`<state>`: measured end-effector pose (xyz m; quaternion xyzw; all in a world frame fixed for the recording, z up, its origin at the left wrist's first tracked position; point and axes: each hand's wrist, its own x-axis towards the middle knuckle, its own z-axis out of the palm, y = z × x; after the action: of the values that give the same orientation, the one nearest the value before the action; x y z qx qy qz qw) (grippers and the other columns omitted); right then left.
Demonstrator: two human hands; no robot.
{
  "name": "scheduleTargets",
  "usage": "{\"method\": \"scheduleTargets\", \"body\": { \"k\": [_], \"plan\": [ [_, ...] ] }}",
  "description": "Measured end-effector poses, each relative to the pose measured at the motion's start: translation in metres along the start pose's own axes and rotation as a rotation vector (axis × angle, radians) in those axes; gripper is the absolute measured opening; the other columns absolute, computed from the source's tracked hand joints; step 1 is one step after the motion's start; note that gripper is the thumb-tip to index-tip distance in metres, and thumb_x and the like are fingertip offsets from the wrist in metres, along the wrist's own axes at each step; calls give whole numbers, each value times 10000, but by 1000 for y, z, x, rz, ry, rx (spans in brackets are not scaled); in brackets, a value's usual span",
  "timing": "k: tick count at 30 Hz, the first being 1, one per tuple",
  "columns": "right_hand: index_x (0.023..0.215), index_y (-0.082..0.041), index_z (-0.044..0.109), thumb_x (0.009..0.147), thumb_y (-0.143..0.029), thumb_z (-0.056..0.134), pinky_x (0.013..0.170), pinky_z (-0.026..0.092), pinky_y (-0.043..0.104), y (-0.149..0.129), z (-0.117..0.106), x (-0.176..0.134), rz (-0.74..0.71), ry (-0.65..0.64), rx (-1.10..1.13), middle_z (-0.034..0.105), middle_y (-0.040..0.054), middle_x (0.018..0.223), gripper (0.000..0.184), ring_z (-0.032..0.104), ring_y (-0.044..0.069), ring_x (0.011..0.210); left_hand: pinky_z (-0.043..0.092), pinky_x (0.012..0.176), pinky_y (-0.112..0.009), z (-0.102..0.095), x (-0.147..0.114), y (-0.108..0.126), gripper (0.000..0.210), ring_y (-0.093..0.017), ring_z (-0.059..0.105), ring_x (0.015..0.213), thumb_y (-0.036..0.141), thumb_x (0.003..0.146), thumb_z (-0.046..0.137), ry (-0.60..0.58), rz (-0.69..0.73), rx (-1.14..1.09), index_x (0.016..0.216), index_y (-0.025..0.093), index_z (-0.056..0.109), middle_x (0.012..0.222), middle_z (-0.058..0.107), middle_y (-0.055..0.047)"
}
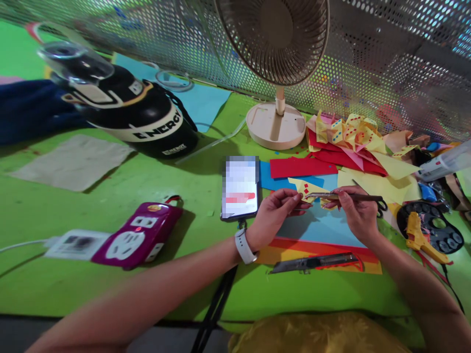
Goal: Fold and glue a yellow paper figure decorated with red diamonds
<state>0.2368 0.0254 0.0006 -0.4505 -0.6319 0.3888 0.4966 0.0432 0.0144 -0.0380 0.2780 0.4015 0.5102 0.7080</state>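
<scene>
From where I stand, the black-edged smartphone with a lit screen (pixel 241 189) makes a handy marker on the bright green tabletop (pixel 202 189). Just to its right, a folded piece of pale yellow paper with red diamond shapes (pixel 304 188) is held above a light blue paper sheet (pixel 320 228). The left hand (pixel 280 210), the one nearer the phone, has thumb and fingertips pinched on the paper's near left part. The right hand (pixel 358 211), farther right of the phone, has its fingers closed around a slim brown tool with a silvery tip (pixel 362 197), perhaps tweezers.

What counts, I'd judge, is tip against paper: the tool lies almost level, its tip pointing toward the phone and meeting the paper's near side by the left fingertips. The paper's long axis slants, its far left corner toward the phone. Whether the tip grips or merely touches, I can't tell. Nearer the person than the phone, and to its right, lies a long dark utility knife (pixel 312 263)
</scene>
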Motion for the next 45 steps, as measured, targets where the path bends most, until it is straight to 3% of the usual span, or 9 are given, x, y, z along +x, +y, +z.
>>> {"method": "scheduleTargets", "body": {
  "k": [7, 12, 20, 45],
  "plan": [
    [925, -214, 641, 903, -380, 619, 543, 582, 290, 5, -5, 0, -25, 16, -18, 762, 14, 732, 169, 737, 185, 608, 607, 752, -296, -1, 1, -2, 358, -194, 754, 820, 406, 703, 834, -1, 7, 14, 869, 174, 618, 785, 751, -13],
    [945, -216, 639, 920, -350, 605, 591, 583, 291, 7, -7, -1, -48, -7, -43, 746, -8, 659, 141, 740, 183, 613, 607, 750, -293, -1, 1, -1, 389, -192, 754, 806, 423, 678, 850, -5, 4, 9, 865, 171, 620, 785, 749, -9],
    [875, -206, 627, 893, -428, 608, 548, 583, 292, -2, -4, 1, -15, -13, -76, 741, 13, 641, 224, 723, 176, 558, 605, 734, -279, -1, 1, -1, 381, -183, 752, 795, 410, 679, 853, 2, 6, -8, 860, 169, 619, 776, 743, -1],
    [881, -227, 616, 885, -445, 610, 527, 576, 297, -1, 0, -1, 10, -21, -15, 736, 2, 646, 218, 721, 189, 554, 602, 749, -287, -1, 1, -3, 380, -175, 747, 782, 435, 688, 842, -10, 20, 26, 865, 174, 630, 784, 752, -14]
  ]
}}
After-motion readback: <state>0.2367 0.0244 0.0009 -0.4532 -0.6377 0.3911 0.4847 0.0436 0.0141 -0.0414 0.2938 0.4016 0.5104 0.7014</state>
